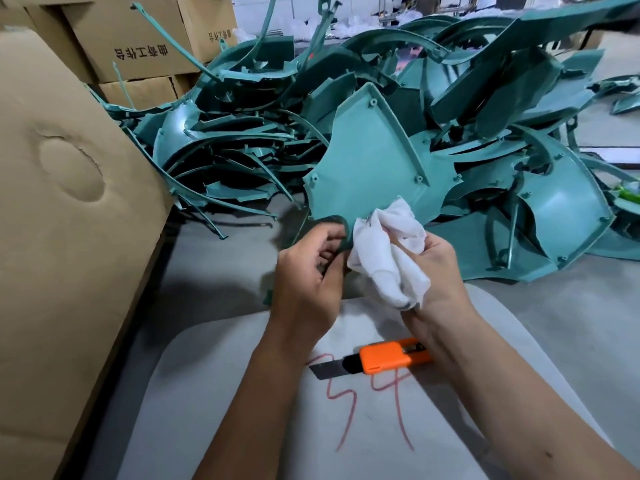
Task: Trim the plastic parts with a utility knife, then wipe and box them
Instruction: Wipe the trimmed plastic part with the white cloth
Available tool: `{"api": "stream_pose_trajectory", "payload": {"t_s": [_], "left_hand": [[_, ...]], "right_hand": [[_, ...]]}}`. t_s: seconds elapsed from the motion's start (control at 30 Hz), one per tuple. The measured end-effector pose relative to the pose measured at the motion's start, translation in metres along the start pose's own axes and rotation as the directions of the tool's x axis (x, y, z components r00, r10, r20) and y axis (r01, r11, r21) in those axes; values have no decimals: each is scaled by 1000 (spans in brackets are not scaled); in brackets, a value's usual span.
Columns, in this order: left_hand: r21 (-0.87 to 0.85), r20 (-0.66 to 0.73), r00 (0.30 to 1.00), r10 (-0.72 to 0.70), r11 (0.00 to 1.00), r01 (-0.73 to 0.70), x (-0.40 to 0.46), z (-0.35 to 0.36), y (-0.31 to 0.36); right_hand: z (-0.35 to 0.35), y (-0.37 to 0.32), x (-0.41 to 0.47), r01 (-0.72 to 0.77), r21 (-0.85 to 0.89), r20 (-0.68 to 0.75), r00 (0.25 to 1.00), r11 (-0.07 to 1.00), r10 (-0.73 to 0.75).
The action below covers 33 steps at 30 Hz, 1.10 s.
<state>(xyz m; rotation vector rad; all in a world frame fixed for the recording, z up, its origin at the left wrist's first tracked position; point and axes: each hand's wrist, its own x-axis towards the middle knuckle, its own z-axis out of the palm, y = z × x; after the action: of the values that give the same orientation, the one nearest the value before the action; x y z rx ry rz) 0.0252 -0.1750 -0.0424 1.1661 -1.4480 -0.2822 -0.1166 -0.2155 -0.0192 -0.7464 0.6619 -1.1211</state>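
Wiping is under way on one teal plastic panel [363, 161], held up just above centre frame, its ribbed inner face toward the camera. The left hand [311, 271] curls its fingers round the ring-shaped tab at the panel's lower edge, at about seven o'clock on the part. The right hand [436, 271] has a crumpled white cloth [384, 254] bunched in its fingers and presses it against the panel's bottom edge at five o'clock.

The panel looks thin, moulded and light. I'd judge it stiff enough to hold its shape from one corner, but with some flex across the broad face. Its rim and screw bosses give better purchase than the smooth skin, which could be slippery. That ring tab seems a sound handle.

The orange utility knife [381, 360] lies at six o'clock on the grey work mat [214, 393], blade out and pointing left, partly under the right wrist; that's a hazard. A heap of teal parts [519, 133] fills twelve to three o'clock. The cardboard box [69, 237] stands at nine o'clock.
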Motion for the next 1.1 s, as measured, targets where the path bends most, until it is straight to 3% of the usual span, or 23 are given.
{"api": "stream_pose_trajectory", "payload": {"t_s": [0.13, 0.23, 0.33, 0.43, 0.53, 0.63, 0.77, 0.87, 0.97, 1.03, 1.1], "left_hand": [[-27, 92, 993, -79, 996, 82, 1, -2, -1], [-91, 142, 981, -135, 985, 149, -3, 1, 3], [-71, 102, 989, -110, 991, 118, -2, 1, 5], [-49, 5, 998, -70, 996, 71, -2, -1, 6], [30, -59, 998, -2, 1000, 4, 0, -4, 5], [49, -73, 997, -21, 998, 25, 0, -6, 6], [16, -22, 995, -93, 996, 93, 4, -7, 10], [-72, 36, 972, -234, 969, 236, 4, -13, 8], [-91, 106, 956, -274, 955, 283, 0, -14, 10], [-86, 100, 957, -273, 956, 282, 1, -17, 11], [-79, 51, 961, -273, 958, 277, 3, -24, 8]], "right_hand": [[-7, -18, 9, 106, 139, -20, 994, 985, -104], [-20, -28, 14, 168, 116, -7, 986, 979, -169], [-19, -20, 13, 193, 105, -2, 981, 976, -194], [-1, -2, 7, 104, 101, 61, 992, 989, -111], [2, 16, 3, -68, 247, 103, 994, 967, 43], [4, 19, 2, -177, 305, 177, 976, 936, 127], [0, 12, 10, -55, 206, 30, 998, 977, 50], [-4, -6, 15, 42, 171, 116, 991, 984, -62], [-23, -18, 26, 183, 4, 169, 969, 983, -181], [-37, -19, 29, 204, -28, 56, 978, 979, -202], [-50, -19, 33, 327, -272, -57, 933, 905, -355]]}}
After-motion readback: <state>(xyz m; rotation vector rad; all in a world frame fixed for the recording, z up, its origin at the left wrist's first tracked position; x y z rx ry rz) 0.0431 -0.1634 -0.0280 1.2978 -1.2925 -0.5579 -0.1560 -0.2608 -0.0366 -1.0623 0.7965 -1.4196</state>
